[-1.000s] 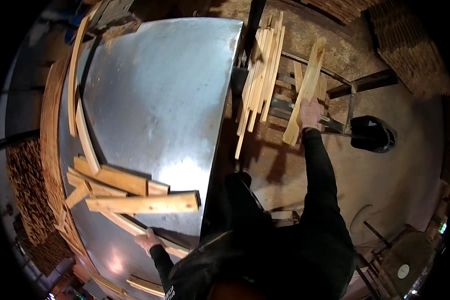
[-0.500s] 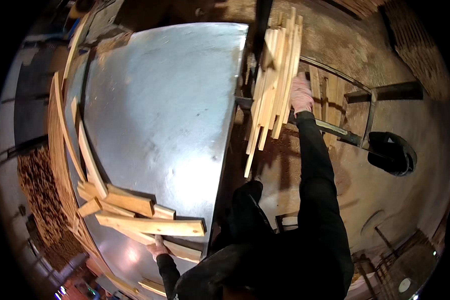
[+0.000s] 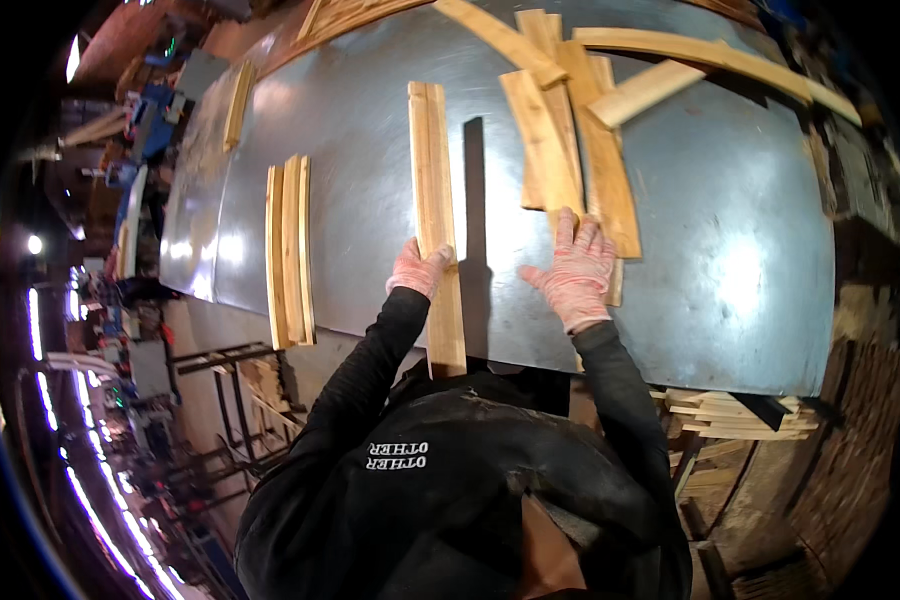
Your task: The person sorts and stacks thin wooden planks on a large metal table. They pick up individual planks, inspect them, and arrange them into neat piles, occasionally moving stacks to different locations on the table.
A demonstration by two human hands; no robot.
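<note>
My left hand [image 3: 420, 270], in a pink-and-white glove, is closed around a long wooden board [image 3: 431, 180]. The board stretches away from my body over a shiny metal table [image 3: 350, 230], and a dark shadow lies to its right. My right hand [image 3: 578, 270], gloved alike, has its fingers spread. Its fingertips rest at the near end of a wooden board [image 3: 542, 140] in a loose pile. Several other boards [image 3: 602, 160] overlap there at different angles.
Left of my held board, a small group of narrow strips [image 3: 290, 250] lies at the table's near edge. Another short stack [image 3: 238, 105] sits farther left. Below the table's right side is a stack of pale strips [image 3: 740, 415]. A metal frame [image 3: 235, 365] stands at lower left.
My view has swung from the floor-side stack at right to the table. My right hand has left that stack and come to the board pile; my left hand now grips a board.
</note>
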